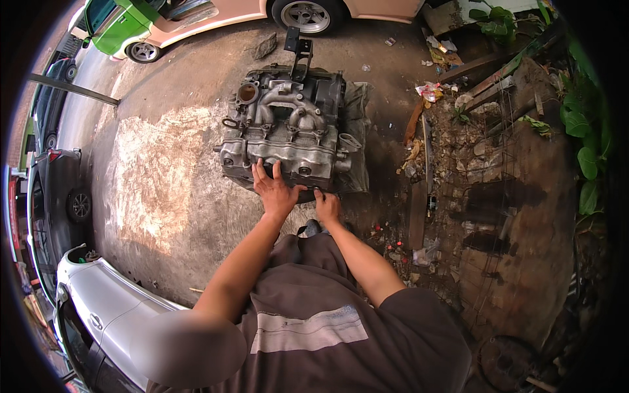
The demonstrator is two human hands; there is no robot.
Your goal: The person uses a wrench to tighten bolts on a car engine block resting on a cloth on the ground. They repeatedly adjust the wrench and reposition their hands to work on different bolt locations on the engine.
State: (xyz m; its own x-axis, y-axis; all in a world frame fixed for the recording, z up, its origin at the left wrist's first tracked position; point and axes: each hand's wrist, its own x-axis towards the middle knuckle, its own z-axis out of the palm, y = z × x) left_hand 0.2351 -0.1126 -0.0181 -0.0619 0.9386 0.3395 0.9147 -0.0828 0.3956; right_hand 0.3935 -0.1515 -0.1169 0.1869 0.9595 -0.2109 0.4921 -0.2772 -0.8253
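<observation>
An engine is on the concrete ground, directly in front of the person. Its ribbed metal cover faces the person; the branched intake manifold lies behind the cover, with a round-mouthed port at the manifold's left. A black bracket projects upward at the far end. A dark sheet lies at the engine's right side. Left hand: fingers extended and spread, in contact with the near face below the cover; they are not closed around a part. Right hand: fingers bent at the lower near edge, right of the left hand; whether they grasp a part cannot be told. The person's shoes are just below the hands. Beyond the engine lie a stone and, farther off, a pale pink and green vehicle. Left side: a silver car, a dark car and a slanting pole. Right side: a strip of rubble with wooden planks, bordered by green plants.
</observation>
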